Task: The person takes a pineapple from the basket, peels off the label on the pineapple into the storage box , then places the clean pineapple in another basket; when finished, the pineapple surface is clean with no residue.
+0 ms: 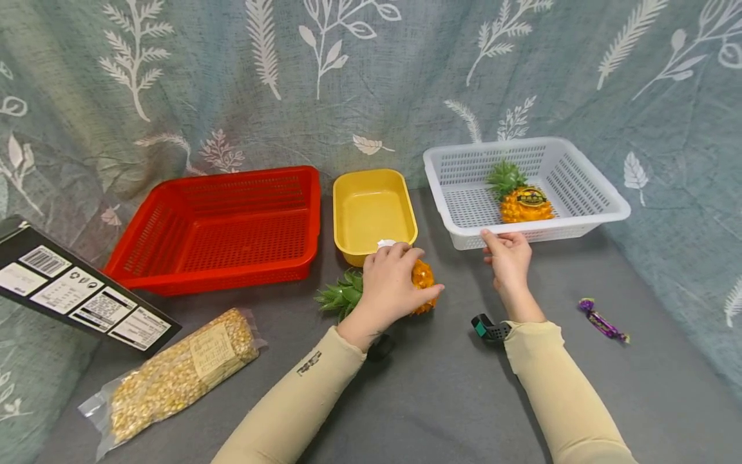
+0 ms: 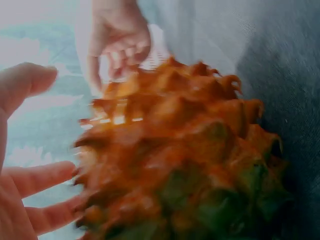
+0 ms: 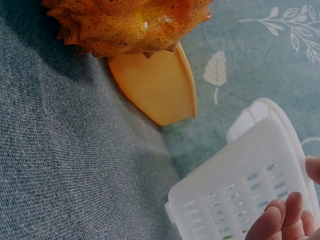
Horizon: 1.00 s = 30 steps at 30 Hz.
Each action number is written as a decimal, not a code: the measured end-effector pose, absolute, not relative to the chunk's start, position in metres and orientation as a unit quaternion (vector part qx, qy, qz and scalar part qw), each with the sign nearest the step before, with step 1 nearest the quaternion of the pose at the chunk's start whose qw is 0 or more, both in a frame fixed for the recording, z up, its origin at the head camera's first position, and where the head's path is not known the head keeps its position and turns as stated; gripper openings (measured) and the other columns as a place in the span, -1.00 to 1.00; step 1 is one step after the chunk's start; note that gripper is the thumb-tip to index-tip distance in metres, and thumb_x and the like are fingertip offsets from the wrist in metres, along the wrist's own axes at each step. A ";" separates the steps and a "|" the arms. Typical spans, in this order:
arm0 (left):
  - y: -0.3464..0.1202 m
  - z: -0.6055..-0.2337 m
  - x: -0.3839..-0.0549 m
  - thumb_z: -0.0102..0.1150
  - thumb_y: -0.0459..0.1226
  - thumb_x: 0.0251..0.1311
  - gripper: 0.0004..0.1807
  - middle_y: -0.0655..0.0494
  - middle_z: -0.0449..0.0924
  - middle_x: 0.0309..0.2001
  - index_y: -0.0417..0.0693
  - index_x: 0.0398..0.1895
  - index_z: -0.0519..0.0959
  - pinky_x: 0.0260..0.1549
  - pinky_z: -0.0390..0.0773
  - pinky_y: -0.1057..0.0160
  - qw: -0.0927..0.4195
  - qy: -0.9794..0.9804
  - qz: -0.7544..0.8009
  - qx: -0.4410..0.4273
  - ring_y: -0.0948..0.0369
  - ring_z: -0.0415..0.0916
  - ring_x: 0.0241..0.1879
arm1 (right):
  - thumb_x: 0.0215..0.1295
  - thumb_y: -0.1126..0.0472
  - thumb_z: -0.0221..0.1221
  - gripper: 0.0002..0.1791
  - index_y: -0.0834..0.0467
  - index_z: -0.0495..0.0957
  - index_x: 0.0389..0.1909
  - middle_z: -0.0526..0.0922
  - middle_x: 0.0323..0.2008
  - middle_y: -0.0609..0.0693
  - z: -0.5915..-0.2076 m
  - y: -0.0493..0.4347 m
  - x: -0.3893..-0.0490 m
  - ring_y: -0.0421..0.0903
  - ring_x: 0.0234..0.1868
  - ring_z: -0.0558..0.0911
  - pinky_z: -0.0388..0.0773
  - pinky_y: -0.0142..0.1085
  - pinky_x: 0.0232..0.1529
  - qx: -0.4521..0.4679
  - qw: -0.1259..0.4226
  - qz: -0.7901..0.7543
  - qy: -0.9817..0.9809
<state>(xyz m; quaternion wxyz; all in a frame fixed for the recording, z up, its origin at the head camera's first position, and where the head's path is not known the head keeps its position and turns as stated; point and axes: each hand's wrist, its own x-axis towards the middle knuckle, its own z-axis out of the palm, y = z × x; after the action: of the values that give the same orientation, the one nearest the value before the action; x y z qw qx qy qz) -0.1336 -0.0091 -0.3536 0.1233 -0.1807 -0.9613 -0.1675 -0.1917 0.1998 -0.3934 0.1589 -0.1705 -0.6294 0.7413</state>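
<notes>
In the head view my left hand (image 1: 387, 283) reaches over an orange pineapple (image 1: 423, 278) with a green crown (image 1: 342, 295), which lies in front of the yellow basin. Its fingers are spread in the left wrist view, two of them straight and right at the spiky side of the fruit (image 2: 175, 135), with the thumb (image 2: 30, 82) apart from it. My right hand (image 1: 511, 261) pinches the front rim of a white plastic basket (image 1: 585, 222), thumb on top and fingers curled below. Inside that basket lies another pineapple (image 1: 524, 203) with a dark label.
A red basket (image 1: 232, 277) stands at the back left, beside the yellow basin (image 1: 373, 216). Nearer on the left are a clear bag of corn kernels (image 1: 185, 367) and a tilted black box (image 1: 87, 290). A purple-wrapped candy (image 1: 603, 322) lies at right. A patterned curtain (image 1: 382, 84) hangs behind.
</notes>
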 end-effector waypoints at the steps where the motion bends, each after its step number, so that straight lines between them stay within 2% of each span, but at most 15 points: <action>1: -0.005 -0.354 -0.135 0.22 0.30 -0.16 -0.30 0.11 0.48 -0.02 0.12 0.01 0.53 -0.04 0.33 -0.03 0.115 -0.967 -0.149 -0.174 0.06 0.40 -0.06 | 0.13 0.26 0.26 -0.76 0.12 0.33 -0.35 0.49 -0.68 -0.18 -0.394 0.200 -0.192 -0.27 -0.66 0.48 0.42 -0.51 -0.68 -0.170 0.158 0.740 -0.632; 6: 0.007 -0.359 -0.138 0.18 0.41 -0.25 -0.17 0.07 0.45 0.00 0.14 0.06 0.49 -0.16 0.35 -0.03 0.053 -0.984 -0.077 -0.153 0.02 0.39 -0.11 | 0.14 0.26 0.25 -0.76 0.12 0.33 -0.34 0.50 -0.67 -0.18 -0.394 0.199 -0.192 -0.27 -0.66 0.47 0.42 -0.50 -0.67 -0.173 0.155 0.737 -0.635; 12: 0.001 -0.365 -0.140 0.28 0.21 -0.16 -0.34 0.08 0.44 -0.01 0.14 0.02 0.48 -0.23 0.34 -0.03 0.036 -0.978 -0.088 -0.188 0.02 0.38 -0.17 | 0.13 0.27 0.26 -0.76 0.11 0.33 -0.34 0.49 -0.67 -0.18 -0.393 0.199 -0.193 -0.27 -0.65 0.47 0.42 -0.51 -0.67 -0.176 0.153 0.740 -0.631; 21: -0.027 -0.360 -0.136 0.32 0.13 -0.21 -0.42 0.25 0.47 -0.01 0.21 -0.03 0.49 -0.23 0.27 0.07 -0.015 -0.927 -0.098 -0.361 0.11 0.37 -0.09 | 0.14 0.27 0.25 -0.75 0.11 0.32 -0.34 0.47 -0.67 -0.19 -0.391 0.201 -0.193 -0.30 -0.66 0.45 0.40 -0.52 -0.68 -0.171 0.156 0.741 -0.631; 30: -0.062 -0.353 -0.128 0.42 0.02 -0.27 -0.47 0.36 0.46 -0.02 0.24 -0.11 0.52 -0.04 0.28 0.15 -0.066 -0.835 -0.102 -0.536 0.29 0.33 0.02 | 0.14 0.26 0.25 -0.74 0.11 0.31 -0.34 0.47 -0.68 -0.21 -0.391 0.201 -0.191 -0.27 -0.63 0.47 0.41 -0.52 -0.66 -0.168 0.153 0.738 -0.635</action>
<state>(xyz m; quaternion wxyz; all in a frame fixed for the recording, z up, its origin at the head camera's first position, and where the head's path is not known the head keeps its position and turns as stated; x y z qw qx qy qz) -0.1278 -0.0625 -0.3532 -0.0661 -0.5362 -0.8353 -0.1020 -0.1913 0.2009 -0.3907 0.1533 -0.1681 -0.6354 0.7379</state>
